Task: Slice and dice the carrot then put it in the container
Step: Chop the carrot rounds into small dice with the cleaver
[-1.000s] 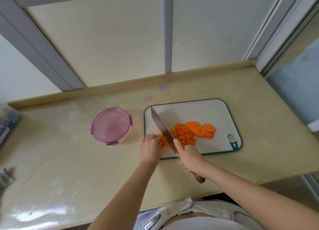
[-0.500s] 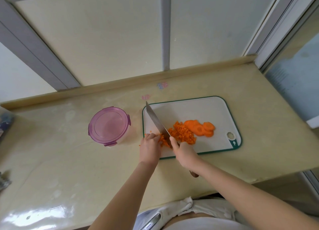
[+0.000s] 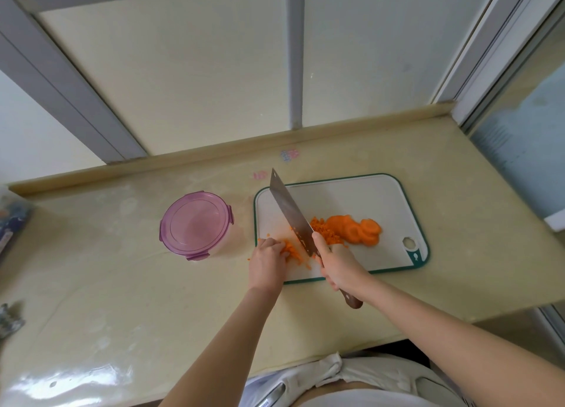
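The left hand (image 3: 269, 263) pins carrot strips (image 3: 293, 251) at the near-left corner of the board (image 3: 351, 198), its curled fingers (image 3: 280, 249) just beside the knife (image 3: 290, 214) that the right hand (image 3: 339, 266) grips. A careless chop could nick them or scatter bits.

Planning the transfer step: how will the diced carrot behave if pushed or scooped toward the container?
The diced carrot is loose small bits, so it will likely scatter rather than slide as one; a stray already lies off the cutting board. Probably light and damp: specks seem to cling to the knife.
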`<state>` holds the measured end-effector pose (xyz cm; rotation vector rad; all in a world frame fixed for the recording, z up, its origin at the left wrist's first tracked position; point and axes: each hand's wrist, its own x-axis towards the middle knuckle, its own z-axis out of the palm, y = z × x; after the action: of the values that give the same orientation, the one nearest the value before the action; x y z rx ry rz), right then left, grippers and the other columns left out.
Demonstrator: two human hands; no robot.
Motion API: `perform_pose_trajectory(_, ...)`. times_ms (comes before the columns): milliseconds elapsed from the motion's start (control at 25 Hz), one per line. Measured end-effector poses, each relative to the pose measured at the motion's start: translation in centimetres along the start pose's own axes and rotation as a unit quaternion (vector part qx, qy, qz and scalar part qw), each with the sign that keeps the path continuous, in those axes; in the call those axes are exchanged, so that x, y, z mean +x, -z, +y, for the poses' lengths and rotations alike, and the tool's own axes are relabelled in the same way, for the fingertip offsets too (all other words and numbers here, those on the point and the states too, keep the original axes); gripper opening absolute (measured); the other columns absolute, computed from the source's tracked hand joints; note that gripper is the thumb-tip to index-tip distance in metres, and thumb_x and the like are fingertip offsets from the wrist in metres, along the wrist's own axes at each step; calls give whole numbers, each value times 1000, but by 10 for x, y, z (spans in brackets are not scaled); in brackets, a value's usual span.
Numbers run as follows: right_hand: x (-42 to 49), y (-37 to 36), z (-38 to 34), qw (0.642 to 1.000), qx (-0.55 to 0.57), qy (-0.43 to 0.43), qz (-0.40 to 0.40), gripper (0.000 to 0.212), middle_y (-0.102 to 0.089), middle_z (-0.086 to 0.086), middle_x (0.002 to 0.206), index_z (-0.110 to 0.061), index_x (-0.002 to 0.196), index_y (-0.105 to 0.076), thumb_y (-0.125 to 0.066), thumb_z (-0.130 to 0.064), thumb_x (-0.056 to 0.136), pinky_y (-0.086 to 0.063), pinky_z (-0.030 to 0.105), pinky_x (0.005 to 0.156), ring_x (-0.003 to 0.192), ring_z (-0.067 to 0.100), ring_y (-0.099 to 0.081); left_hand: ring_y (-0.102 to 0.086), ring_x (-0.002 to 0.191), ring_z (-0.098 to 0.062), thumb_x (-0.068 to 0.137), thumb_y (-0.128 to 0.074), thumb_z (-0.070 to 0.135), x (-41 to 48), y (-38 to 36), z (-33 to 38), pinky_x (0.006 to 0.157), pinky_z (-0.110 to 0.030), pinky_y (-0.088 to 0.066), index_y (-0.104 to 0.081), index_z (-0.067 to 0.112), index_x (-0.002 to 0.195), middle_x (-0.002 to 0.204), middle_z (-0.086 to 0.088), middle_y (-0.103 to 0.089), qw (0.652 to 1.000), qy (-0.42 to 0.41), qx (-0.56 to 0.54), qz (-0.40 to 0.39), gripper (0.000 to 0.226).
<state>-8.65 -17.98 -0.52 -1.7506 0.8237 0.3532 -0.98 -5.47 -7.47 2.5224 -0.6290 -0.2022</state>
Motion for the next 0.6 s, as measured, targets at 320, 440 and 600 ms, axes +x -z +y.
perform_pose_trajectory(320,-19,3,6,998,-10,-40,-38,55,-33,-9,36,-14,67,-40,-26,-58,97,-27,18,36,33,11,-29,-56,91,-27,82,-63,7,0,4,1,74,-31,-43,-74,6,87,87,-12,-67,999,20,-26,8,12)
perform_pose_trajectory(440,-19,0,8,998,-7,-42,-40,55,-32,-7,39,-14,66,-39,-27,-57,98,-26,17,36,33,10,-28,-57,89,-28,81,-64,5,-1,3,1,71,-32,-44,-74,6,84,83,-12,-67,999,20,-30,14,11)
perform_pose_trajectory(600,-16,-5,9,997,-53,-27,-41,57,-35,-2,46,-14,63,-38,-23,-56,99,-30,20,38,37,13,-32,-58,84,-30,78,-66,3,0,2,2,67,-34,-46,-74,4,79,78,-13,-68,999,13,-25,21,9)
